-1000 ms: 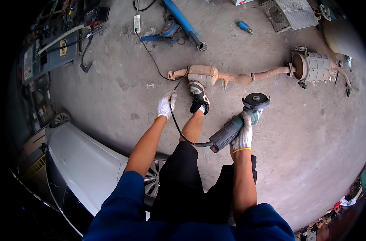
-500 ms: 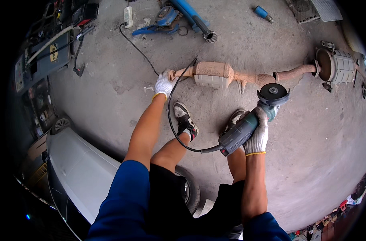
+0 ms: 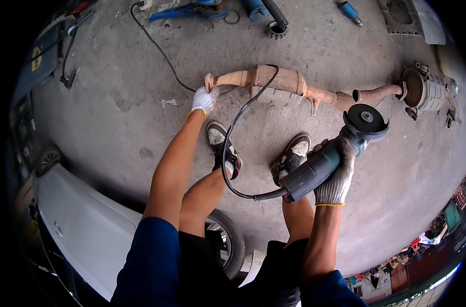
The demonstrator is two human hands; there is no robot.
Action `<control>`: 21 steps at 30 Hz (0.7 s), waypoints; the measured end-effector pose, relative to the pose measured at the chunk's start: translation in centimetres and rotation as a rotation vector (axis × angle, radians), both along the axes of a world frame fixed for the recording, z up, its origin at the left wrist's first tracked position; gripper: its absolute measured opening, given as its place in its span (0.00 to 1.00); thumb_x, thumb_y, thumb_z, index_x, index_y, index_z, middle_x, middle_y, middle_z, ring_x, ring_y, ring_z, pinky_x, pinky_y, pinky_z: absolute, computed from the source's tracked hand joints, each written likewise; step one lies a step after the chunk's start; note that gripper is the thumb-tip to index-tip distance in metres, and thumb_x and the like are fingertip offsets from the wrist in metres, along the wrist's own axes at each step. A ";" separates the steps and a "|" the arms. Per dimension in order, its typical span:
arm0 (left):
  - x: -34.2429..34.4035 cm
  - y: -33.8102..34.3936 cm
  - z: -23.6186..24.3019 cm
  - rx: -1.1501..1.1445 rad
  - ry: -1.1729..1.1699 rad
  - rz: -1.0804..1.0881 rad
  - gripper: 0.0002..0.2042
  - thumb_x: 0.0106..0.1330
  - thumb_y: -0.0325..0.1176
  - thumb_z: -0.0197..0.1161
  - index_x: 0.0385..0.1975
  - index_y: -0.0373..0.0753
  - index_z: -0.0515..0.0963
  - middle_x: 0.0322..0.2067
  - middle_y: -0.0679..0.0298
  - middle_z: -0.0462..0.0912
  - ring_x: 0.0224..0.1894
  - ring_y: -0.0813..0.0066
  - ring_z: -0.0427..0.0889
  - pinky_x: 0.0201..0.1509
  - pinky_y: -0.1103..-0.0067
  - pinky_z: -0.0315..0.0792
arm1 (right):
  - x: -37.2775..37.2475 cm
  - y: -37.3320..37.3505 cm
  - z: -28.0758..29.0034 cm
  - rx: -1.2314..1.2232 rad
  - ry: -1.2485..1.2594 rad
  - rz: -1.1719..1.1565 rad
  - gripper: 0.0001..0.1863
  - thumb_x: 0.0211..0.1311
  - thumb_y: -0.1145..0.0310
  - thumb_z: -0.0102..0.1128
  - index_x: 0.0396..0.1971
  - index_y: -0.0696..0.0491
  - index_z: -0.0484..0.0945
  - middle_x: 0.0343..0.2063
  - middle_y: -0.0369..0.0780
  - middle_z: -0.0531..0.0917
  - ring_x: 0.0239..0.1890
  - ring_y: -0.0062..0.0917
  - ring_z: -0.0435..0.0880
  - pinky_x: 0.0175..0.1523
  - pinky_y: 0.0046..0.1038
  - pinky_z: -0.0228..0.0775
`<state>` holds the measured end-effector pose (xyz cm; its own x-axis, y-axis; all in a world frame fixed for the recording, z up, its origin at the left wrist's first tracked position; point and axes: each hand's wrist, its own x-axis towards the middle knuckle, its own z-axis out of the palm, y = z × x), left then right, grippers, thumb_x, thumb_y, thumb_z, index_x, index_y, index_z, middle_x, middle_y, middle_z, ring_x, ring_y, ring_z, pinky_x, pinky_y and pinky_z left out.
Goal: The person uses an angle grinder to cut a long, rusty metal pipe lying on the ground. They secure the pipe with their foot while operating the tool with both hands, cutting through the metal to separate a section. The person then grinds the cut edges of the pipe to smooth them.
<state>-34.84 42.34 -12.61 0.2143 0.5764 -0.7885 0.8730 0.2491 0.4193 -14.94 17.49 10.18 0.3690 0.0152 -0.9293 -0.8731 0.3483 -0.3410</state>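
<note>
My left hand (image 3: 205,101), in a white knit glove, is closed at the flanged left end of a rusty exhaust pipe (image 3: 232,79). This pipe has a catalytic converter (image 3: 279,81) with a grey heat shield in its middle. My right hand (image 3: 337,174), in a soiled white glove, grips the body of a green and black angle grinder (image 3: 314,174). The grinder's black disc (image 3: 366,117) and guard point away from me, near the pipe's right end but apart from it in the view. Whether the disc spins cannot be told. The grinder's black cord (image 3: 224,143) loops up across the converter.
A second exhaust section (image 3: 378,94) with a shielded canister (image 3: 433,89) lies at right. Blue equipment (image 3: 207,9), a blue cylinder (image 3: 350,11) and a power strip (image 3: 145,4) lie beyond. A pale car (image 3: 84,220) and a wheel (image 3: 225,243) are at lower left.
The pipe's left end has swung up and away from me with my left hand at it. The grinder has shifted slightly right. The whole view has also moved.
</note>
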 end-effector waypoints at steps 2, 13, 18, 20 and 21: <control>-0.3 -1.6 0.8 0.102 -0.099 0.102 0.18 0.64 0.42 0.56 0.35 0.30 0.79 0.28 0.44 0.82 0.32 0.48 0.82 0.36 0.65 0.74 | -0.2 0.0 -0.1 0.014 -0.038 0.031 0.17 0.60 0.61 0.63 0.42 0.54 0.70 0.32 0.43 0.78 0.31 0.34 0.80 0.39 0.37 0.78; -9.8 -13.8 -5.0 -0.044 0.111 0.241 0.18 0.65 0.42 0.59 0.40 0.29 0.79 0.32 0.44 0.82 0.35 0.52 0.83 0.37 0.65 0.74 | -1.0 1.6 -0.2 0.090 -0.019 0.060 0.17 0.62 0.59 0.61 0.43 0.54 0.72 0.34 0.43 0.80 0.32 0.34 0.81 0.39 0.37 0.79; -7.6 -9.3 -2.5 -0.343 0.123 0.287 0.12 0.67 0.38 0.57 0.42 0.38 0.75 0.25 0.59 0.79 0.24 0.70 0.79 0.27 0.72 0.74 | -0.5 0.1 0.8 0.050 0.012 0.074 0.16 0.62 0.59 0.61 0.42 0.53 0.72 0.33 0.42 0.80 0.33 0.33 0.81 0.42 0.39 0.78; -4.4 -7.2 1.5 -0.452 0.247 0.283 0.18 0.68 0.45 0.55 0.46 0.37 0.72 0.31 0.58 0.80 0.29 0.64 0.81 0.33 0.71 0.76 | -0.7 -0.3 0.8 0.007 0.000 0.025 0.16 0.62 0.59 0.61 0.42 0.53 0.72 0.33 0.42 0.80 0.32 0.33 0.81 0.42 0.39 0.78; -2.5 -6.7 3.9 -0.527 0.206 0.371 0.21 0.68 0.49 0.54 0.47 0.36 0.71 0.34 0.58 0.81 0.31 0.61 0.81 0.35 0.71 0.77 | -0.8 -0.4 0.7 -0.009 -0.005 0.005 0.16 0.62 0.59 0.61 0.42 0.53 0.72 0.32 0.42 0.80 0.32 0.33 0.81 0.42 0.39 0.78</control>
<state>-37.30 35.67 -8.69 -0.1084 0.1104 -0.9880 0.7390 0.6736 -0.0059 -15.72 17.05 10.84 0.3740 0.0089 -0.9274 -0.8731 0.3406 -0.3489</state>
